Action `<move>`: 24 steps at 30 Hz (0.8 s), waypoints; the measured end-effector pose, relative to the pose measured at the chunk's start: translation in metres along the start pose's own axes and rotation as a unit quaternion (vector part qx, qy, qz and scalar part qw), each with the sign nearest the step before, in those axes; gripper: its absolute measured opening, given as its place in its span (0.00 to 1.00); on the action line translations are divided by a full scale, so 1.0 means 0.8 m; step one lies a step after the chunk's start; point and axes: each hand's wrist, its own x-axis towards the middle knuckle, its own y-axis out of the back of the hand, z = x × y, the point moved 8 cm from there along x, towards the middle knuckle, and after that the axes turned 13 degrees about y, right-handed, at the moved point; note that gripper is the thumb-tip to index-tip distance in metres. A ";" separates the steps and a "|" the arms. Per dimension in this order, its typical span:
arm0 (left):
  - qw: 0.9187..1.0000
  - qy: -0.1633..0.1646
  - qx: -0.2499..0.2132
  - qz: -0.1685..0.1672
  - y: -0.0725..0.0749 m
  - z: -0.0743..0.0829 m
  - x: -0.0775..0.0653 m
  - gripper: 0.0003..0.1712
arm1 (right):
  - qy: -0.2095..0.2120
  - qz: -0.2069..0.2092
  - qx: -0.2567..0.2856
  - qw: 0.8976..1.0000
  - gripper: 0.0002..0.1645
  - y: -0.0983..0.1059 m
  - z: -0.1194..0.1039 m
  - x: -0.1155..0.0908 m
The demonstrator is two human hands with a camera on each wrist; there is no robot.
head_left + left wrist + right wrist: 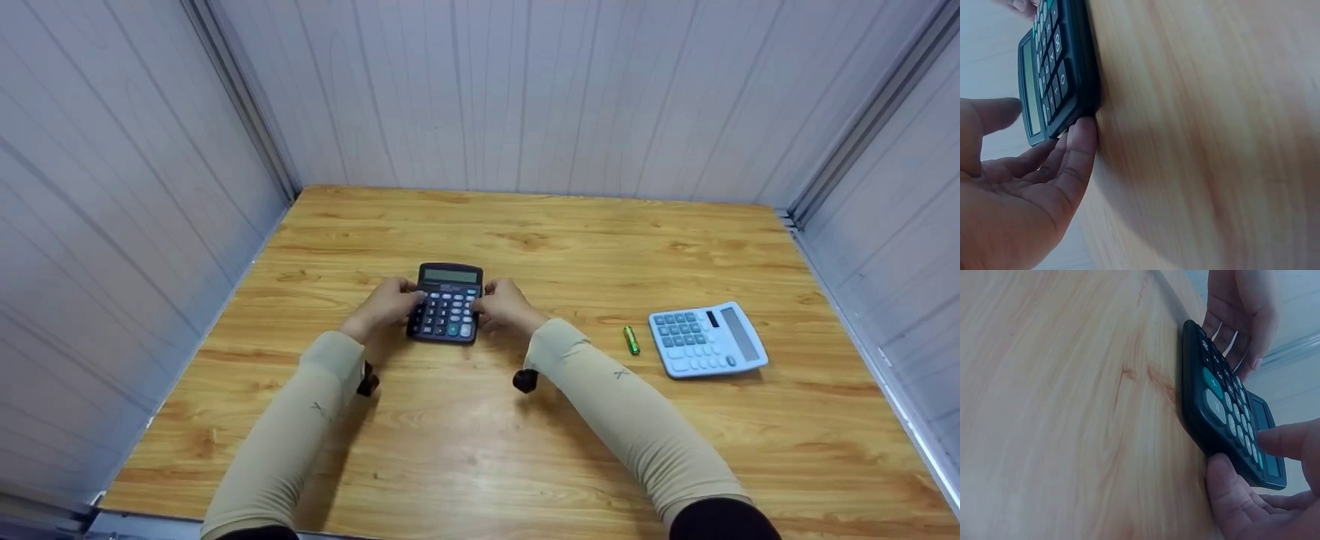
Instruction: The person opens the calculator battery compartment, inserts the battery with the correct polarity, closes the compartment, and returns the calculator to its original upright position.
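Observation:
A black calculator lies face up near the middle of the wooden table, its display at the far end. My left hand holds it by the left side, thumb above the face and fingers against the lower edge. On the opposite side my right hand grips it the same way, with the thumb over the keys and the other fingers at the side and partly hidden beneath. In the right wrist view the calculator sits close over the tabletop.
To the right, a green battery lies on the table. Beyond it is a light blue calculator, turned sideways with its display to the right. Pale panel walls enclose the back and both sides.

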 end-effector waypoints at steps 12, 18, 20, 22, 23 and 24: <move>0.998 -0.012 0.052 0.017 0.000 0.004 0.004 0.28 | 0.017 -0.018 -0.063 0.998 0.21 -0.004 -0.004 0.009; 0.997 -0.011 0.070 0.026 0.001 0.006 0.004 0.28 | 0.011 -0.019 -0.072 0.997 0.21 -0.003 -0.008 0.010; 0.997 -0.007 0.068 0.028 0.001 0.006 0.005 0.28 | 0.011 -0.019 -0.074 0.997 0.20 -0.003 -0.009 0.009; 0.997 -0.003 0.067 0.032 0.001 0.006 0.004 0.28 | 0.010 -0.017 -0.074 0.997 0.20 -0.003 -0.009 0.009; 0.997 -0.004 0.068 0.036 0.001 0.007 0.004 0.28 | 0.009 -0.014 -0.071 0.997 0.20 -0.003 -0.009 0.009; 0.997 -0.004 0.068 0.039 0.000 0.007 0.004 0.28 | 0.007 -0.011 -0.069 0.998 0.20 -0.003 -0.008 0.008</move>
